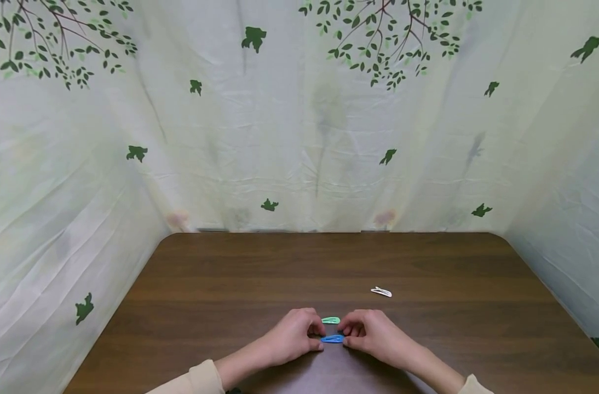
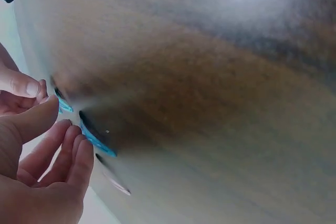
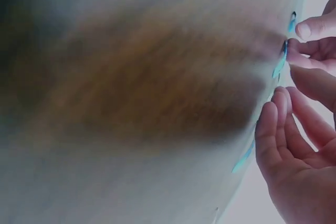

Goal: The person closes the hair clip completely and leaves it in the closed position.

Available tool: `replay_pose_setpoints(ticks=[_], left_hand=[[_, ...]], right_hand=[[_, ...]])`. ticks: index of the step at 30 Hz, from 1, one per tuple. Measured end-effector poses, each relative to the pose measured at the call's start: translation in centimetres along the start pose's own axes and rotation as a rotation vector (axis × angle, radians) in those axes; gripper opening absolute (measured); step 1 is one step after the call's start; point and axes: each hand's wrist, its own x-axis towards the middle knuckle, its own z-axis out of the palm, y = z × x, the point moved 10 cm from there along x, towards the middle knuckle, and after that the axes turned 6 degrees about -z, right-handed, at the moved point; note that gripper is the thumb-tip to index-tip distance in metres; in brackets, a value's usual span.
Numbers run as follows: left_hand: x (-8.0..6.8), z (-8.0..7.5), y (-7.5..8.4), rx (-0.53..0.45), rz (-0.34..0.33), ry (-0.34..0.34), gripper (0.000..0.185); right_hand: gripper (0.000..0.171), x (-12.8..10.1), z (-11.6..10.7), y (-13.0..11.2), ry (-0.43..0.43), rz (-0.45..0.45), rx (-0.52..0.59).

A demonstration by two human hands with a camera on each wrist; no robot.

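Note:
A blue snap hair clip (image 1: 332, 339) lies on the table between my two hands, its long side running left to right. My left hand (image 1: 295, 335) has its fingertips at the clip's left end, with thumb and fingers standing apart. At the other end, the thumb of my right hand (image 1: 378, 336) touches the clip, and a gap shows between that thumb and the fingers in the right wrist view. Just beyond lies a green hair clip (image 1: 331, 320), nearly parallel to the blue one. Farther back and to the right rests a white hair clip (image 1: 381, 291), slightly slanted.
The brown wooden table (image 1: 260, 268) fills the lower view. Pale curtains (image 1: 319, 137) printed with leaves and branches surround its back and sides. A small dark object (image 1: 234, 390) peeks out at the bottom edge beside the left sleeve.

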Motion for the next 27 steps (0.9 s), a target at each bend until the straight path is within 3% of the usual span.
replay_pose_setpoints(ticks=[5,16,22,27], left_hand=[[0.1,-1.0,0.6,-0.034,0.013,0.027,0.012],[1.2,-3.3,0.7,-0.236,-0.003,0.079,0.011],[2.4,-3.9,0.2,-0.262,-0.043,0.098,0.011],[3.6,-4.1,-0.1,-0.254,-0.064,0.11,0.012]], right_hand=[[0.017,-0.6,-0.8,-0.6,0.061,-0.025,0.009],[0.017,-1.7,-3.0,-1.5,0.132,-0.039,-0.03],[0.017,-2.2,-4.2,-1.3,0.155,0.012,-0.05],[0.02,-2.6,-5.7,-1.3,0.226,0.017,-0.076]])
